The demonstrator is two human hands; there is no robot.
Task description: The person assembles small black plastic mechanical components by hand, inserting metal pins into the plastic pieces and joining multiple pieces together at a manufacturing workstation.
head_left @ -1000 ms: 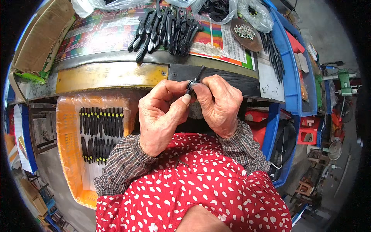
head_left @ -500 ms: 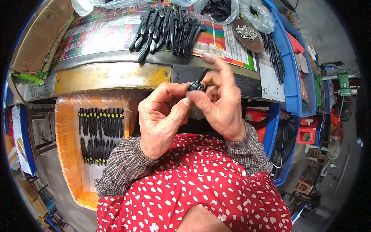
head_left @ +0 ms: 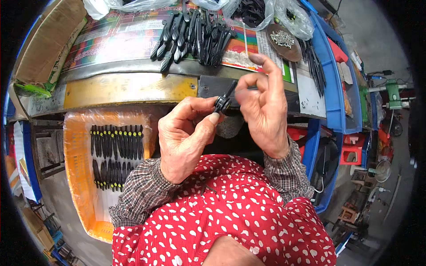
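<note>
A person in a red blouse with white spots and checked cuffs sits at a workbench (head_left: 128,88), seen from above; both bare hands are raised together just in front of the bench's near edge.

The left hand (head_left: 188,135) is curled, thumb and forefinger pinching the thick lower end of a small black plastic part (head_left: 224,101), so the piece stands tilted with its thin end pointing up toward the bench; held this way, the free end is open to the other hand. The right hand (head_left: 264,106) touches the same part from the right; its thumb and middle fingers are bent in toward the piece, while the forefinger sticks out straight and upward, clear of the work; whether the right fingers truly grip the part or only steady it cannot be told.

On the bench, beyond the hands, lies a loose heap of black parts (head_left: 195,35) of similar kind, within easy reach on a colourful printed sheet; to the right of the heap sits a brown dish of small metal pieces (head_left: 284,41), also near at hand. Below the bench, to the left of the hands, an orange crate (head_left: 80,186) holds neat rows of black pieces with yellow tips (head_left: 116,142), laid side by side as if sorted. A cardboard box (head_left: 42,48) stands at the bench's left end; blue bins (head_left: 330,80) line its right.
</note>
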